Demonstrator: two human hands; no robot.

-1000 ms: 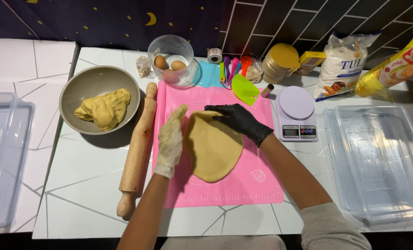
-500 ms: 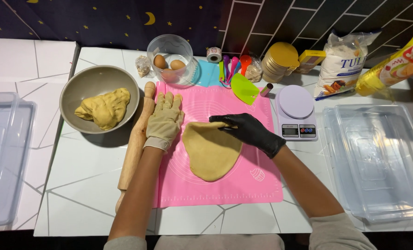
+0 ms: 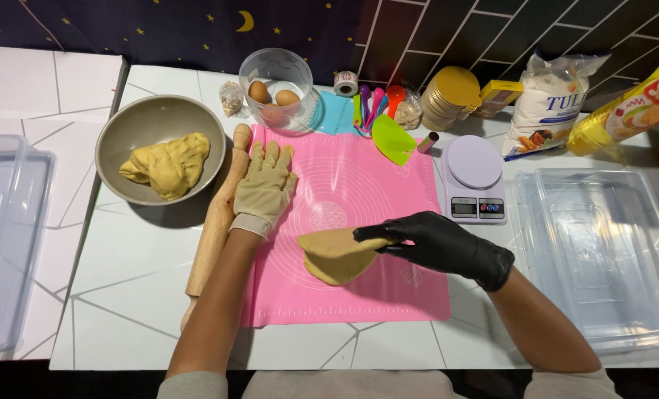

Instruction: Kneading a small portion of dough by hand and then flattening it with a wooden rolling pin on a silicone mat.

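My right hand [image 3: 436, 242], in a black glove, grips the edge of a flat yellow dough sheet [image 3: 334, 258] and holds it lifted and folded over the pink silicone mat [image 3: 359, 185]. My left hand [image 3: 265, 188], in a beige glove, lies flat with fingers spread on the mat's left edge, beside the wooden rolling pin [image 3: 215, 225]. A grey bowl [image 3: 122, 133] at the left holds a lump of yellow dough [image 3: 168, 164].
A glass bowl with eggs [image 3: 274, 92], coloured measuring spoons [image 3: 374, 103], a green scraper [image 3: 393, 140] and a kitchen scale [image 3: 473, 177] stand behind the mat. Clear plastic trays sit at the far left [image 3: 4, 244] and right [image 3: 603, 258]. Bags of flour and ingredients [image 3: 551, 96] line the back.
My left hand left the dough and moved up to the mat's left edge. My right hand lifted the flat dough off the mat, folding it and drawing it toward me.
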